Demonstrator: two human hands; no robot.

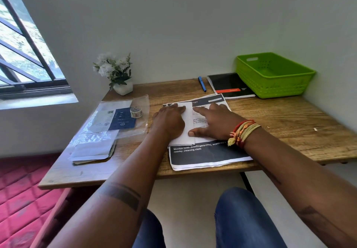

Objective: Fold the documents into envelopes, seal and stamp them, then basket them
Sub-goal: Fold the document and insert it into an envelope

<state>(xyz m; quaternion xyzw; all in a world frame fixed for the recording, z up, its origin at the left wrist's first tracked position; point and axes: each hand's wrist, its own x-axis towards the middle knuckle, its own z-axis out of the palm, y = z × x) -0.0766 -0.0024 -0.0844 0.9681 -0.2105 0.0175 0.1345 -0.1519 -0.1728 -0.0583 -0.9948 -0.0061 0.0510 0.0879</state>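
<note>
A folded white document [188, 124] lies on a stack of printed sheets [208, 157] at the middle of the wooden table [289, 116]. My left hand [169, 120] lies flat on the fold's left part with straight fingers. My right hand [214, 121] presses its right part, fingers spread and thumb at the lower edge. White envelopes [92, 149] lie in a clear plastic sleeve at the left. A small roll of patterned tape [136, 112] stands on a blue stamp packet [120, 119]. A green basket [274, 74] stands at the back right.
A black notebook [229, 85] lies in front of the basket, with a blue pen [202, 84] to its left. A small white pot of flowers [118, 74] stands at the back left by the wall. A window is at the far left.
</note>
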